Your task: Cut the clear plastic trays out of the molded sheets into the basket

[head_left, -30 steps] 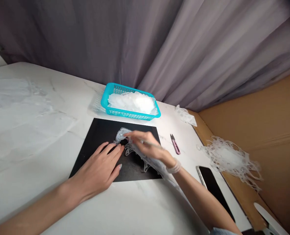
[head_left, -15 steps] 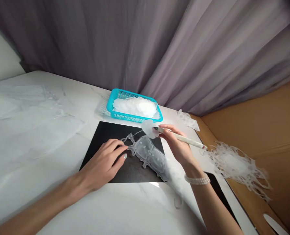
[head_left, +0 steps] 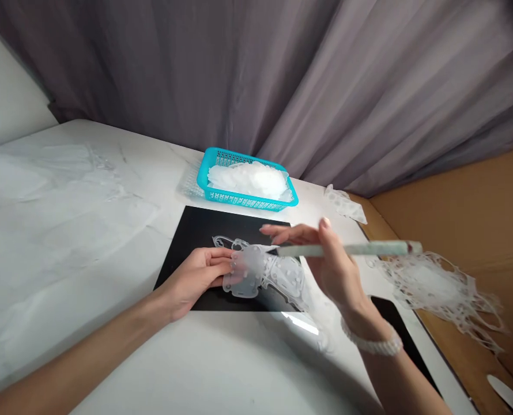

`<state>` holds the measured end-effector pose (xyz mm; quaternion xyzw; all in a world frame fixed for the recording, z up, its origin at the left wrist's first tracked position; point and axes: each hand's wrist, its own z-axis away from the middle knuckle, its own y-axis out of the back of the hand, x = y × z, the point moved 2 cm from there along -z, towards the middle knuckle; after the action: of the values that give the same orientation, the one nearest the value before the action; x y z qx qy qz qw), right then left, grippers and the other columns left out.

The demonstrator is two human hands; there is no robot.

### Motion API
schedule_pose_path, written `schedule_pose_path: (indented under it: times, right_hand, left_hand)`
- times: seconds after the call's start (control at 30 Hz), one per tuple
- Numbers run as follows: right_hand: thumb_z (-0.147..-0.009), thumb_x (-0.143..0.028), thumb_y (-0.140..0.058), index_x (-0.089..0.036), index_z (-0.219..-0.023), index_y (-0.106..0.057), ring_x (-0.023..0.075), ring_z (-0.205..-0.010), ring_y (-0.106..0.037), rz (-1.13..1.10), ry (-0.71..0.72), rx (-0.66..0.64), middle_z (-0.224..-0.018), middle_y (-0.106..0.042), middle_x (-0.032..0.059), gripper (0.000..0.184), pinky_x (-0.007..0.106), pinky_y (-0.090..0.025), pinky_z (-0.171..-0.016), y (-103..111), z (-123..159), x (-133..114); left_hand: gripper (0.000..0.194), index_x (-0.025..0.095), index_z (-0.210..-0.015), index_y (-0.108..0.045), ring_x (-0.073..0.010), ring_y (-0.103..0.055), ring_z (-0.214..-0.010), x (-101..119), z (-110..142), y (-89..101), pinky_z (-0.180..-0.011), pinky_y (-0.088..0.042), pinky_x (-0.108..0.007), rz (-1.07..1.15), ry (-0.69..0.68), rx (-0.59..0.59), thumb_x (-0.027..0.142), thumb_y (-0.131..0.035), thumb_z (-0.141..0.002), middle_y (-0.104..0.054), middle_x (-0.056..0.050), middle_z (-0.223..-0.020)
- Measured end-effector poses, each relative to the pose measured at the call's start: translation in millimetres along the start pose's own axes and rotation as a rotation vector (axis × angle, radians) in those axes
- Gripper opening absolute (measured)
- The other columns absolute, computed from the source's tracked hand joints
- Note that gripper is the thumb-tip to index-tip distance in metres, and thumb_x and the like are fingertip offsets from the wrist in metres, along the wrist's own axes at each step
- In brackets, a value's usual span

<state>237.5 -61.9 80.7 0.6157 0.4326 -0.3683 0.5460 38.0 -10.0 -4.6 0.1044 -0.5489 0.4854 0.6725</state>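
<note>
My left hand [head_left: 196, 279] is over the left part of a black mat [head_left: 204, 222]. Its fingers are closed together at the edge of a frosted translucent plastic piece [head_left: 244, 282], and the fingertips show through it. More of the clear sheet, with cut-out shapes [head_left: 287, 274], extends to the right past the mat's edge. My right hand [head_left: 334, 259] holds a slim pale pen-shaped tool [head_left: 364, 248] between thumb and fingers, smeared by motion. The tool's dark tip points left, just above the plastic; whether it touches cannot be told.
A blue basket [head_left: 250, 200] heaped with white translucent pieces [head_left: 248, 178] stands behind the mat. Clear sheets [head_left: 66, 202] cover the table's left side. Tangled plastic offcuts [head_left: 444, 288] lie at the right beside brown cardboard [head_left: 468, 225]. A grey curtain [head_left: 174, 75] hangs behind.
My left hand has moved from beside the sheet onto the translucent piece. The loose white piece near the tool's tip has left that spot. My right hand has turned, fingers lifted.
</note>
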Motion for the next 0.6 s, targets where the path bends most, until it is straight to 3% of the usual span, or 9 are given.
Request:
schedule_pose_path:
  times: [0.07, 0.2, 0.3, 0.47, 0.6]
  right_hand:
    - [-0.103, -0.054, -0.028, -0.018, -0.081, -0.073, 0.0207, -0.084, -0.064, 0.188, -0.046, -0.006, -0.085, -0.07, 0.0076, 0.061, 0.037, -0.047, -0.083, 1.8, -21.4, 5.4]
    - [-0.096, -0.044, -0.05, -0.016, -0.075, -0.074, 0.0107, -0.057, -0.041, 0.525, -0.081, -0.233, -0.059, -0.053, -0.001, 0.042, 0.028, -0.034, -0.058, -18.8, -48.3, 17.2]
    - [-0.088, -0.034, -0.061, -0.016, -0.068, -0.072, 0.0088, -0.054, -0.032, 0.5, -0.091, -0.321, -0.054, -0.046, -0.004, 0.029, 0.027, -0.026, -0.052, -33.7, -52.1, 22.2]
    - [-0.085, -0.027, -0.059, -0.015, -0.067, -0.071, 0.0091, -0.057, -0.046, 0.352, -0.122, -0.313, -0.061, -0.061, -0.0008, 0.024, 0.024, -0.032, -0.053, -38.8, -49.9, 19.9]
    - [-0.086, -0.026, -0.06, -0.015, -0.068, -0.069, 0.0093, -0.057, -0.052, 0.331, -0.087, -0.278, -0.062, -0.066, -0.0001, 0.023, 0.023, -0.036, -0.054, -43.7, -44.6, 11.5]
  left_hand:
    - [0.031, 0.015, -0.115, -0.069, -0.023, -0.068, -0.108, -2.3, -1.2, 2.0, -0.1, -0.052, -0.036, -0.037, -0.014, 0.026, 0.026, -0.067, -0.087, -0.075, -0.01, -0.109]
    - [0.03, 0.015, -0.114, -0.07, -0.0222, -0.068, -0.104, 0.6, -0.3, 1.5, -0.1, -0.05, -0.038, -0.114, -0.057, 0.018, 0.029, -0.066, -0.088, -0.075, -0.009, -0.104]
    - [0.031, 0.015, -0.11, -0.07, -0.0209, -0.068, -0.095, 4.4, 1.3, -2.3, -0.094, -0.05, -0.037, -0.162, -0.052, 0.031, 0.035, -0.068, -0.087, -0.075, -0.008, -0.097]
    - [0.035, 0.018, -0.108, -0.069, -0.019, -0.064, -0.089, 4.5, -3.7, -10.7, -0.082, -0.046, -0.031, -0.2, -0.058, 0.043, 0.04, -0.074, -0.081, -0.073, -0.004, -0.092]
    - [0.025, 0.016, -0.084, -0.073, -0.0148, -0.057, -0.075, 3.5, -7.7, -14.3, -0.07, -0.039, -0.027, -0.314, -0.093, 0.129, 0.041, -0.071, -0.08, -0.067, -0.001, -0.075]
